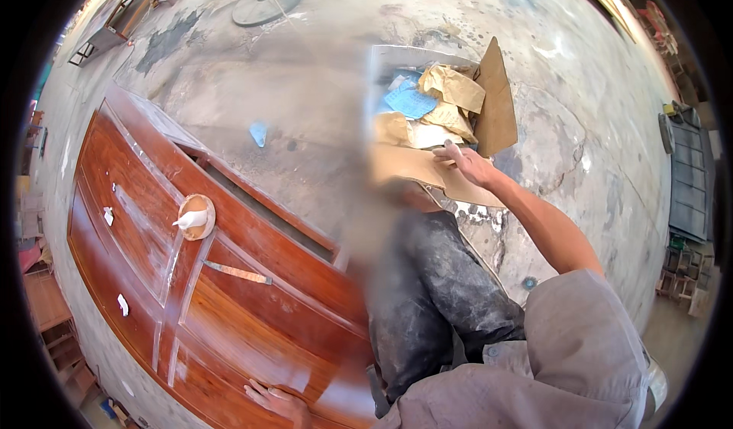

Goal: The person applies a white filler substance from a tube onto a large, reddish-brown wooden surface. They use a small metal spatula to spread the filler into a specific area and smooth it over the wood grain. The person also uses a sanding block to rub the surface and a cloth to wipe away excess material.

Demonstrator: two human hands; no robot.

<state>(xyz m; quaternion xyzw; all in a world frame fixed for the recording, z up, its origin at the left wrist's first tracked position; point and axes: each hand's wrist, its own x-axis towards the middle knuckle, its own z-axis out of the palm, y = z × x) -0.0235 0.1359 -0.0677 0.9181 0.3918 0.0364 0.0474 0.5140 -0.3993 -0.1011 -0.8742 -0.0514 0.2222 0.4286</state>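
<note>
My left hand (276,400) lies on the reddish-brown varnished wooden door panel (237,307), fingers spread and nothing visible in them. My right hand (467,163) is stretched out over the near flap of an open cardboard box (500,97), its fingers apart and apparently holding nothing. Crumpled brown sandpaper sheets (454,87) and a blue sheet (410,100) fill the box. On the panel sit a round tan disc (206,230) with a white lump (191,219) on it and a flat, narrow, rusty-looking strip (238,273). Pale smears run along the panel's joints.
Small white scraps (123,304) lie on the panel. A blue scrap (259,132) is on the stained concrete floor (565,70). Farther off stand a round pole base (267,3), a dark bench (114,24) and a grey metal rack (687,173). The middle strip is blurred.
</note>
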